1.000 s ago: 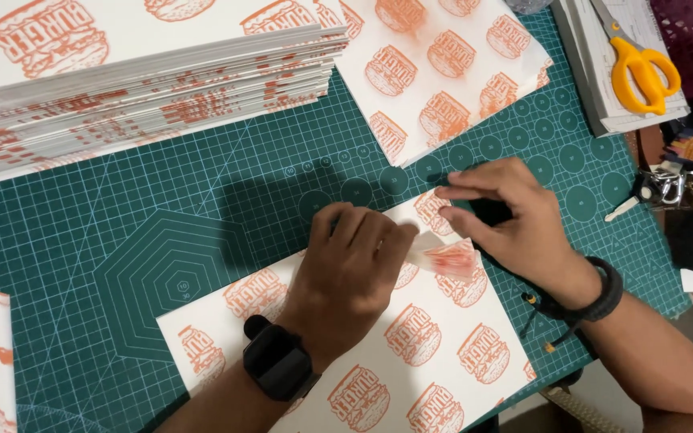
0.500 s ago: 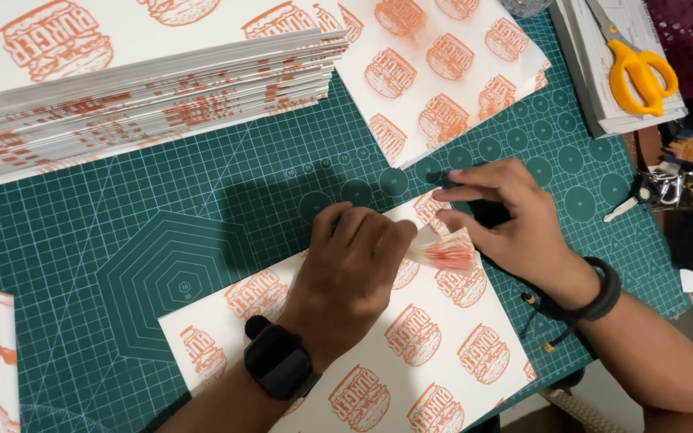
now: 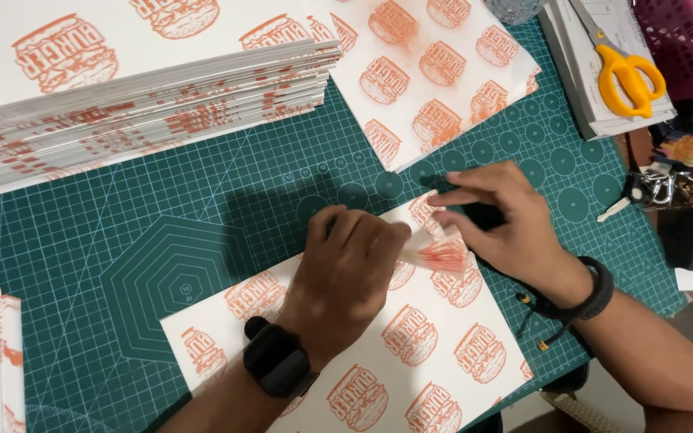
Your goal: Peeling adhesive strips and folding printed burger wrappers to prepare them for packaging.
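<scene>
The left hand (image 3: 350,252) and right hand (image 3: 499,216) are pinching a sheet's (image 3: 378,353) folded corner; bare mat (image 3: 162,240) is lying open between it and the stack (image 3: 138,104).

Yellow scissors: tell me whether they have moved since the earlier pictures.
No. The yellow scissors lie in the same place on the grey stack beside the pink basket.

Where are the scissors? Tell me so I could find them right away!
Start at the big green cutting mat and look past its far right corner, next to the pink basket. A grey stack of papers sits there, and the scissors lie flat on top of it. Their bright yellow handles are the only yellow thing among the orange-printed sheets.
</scene>
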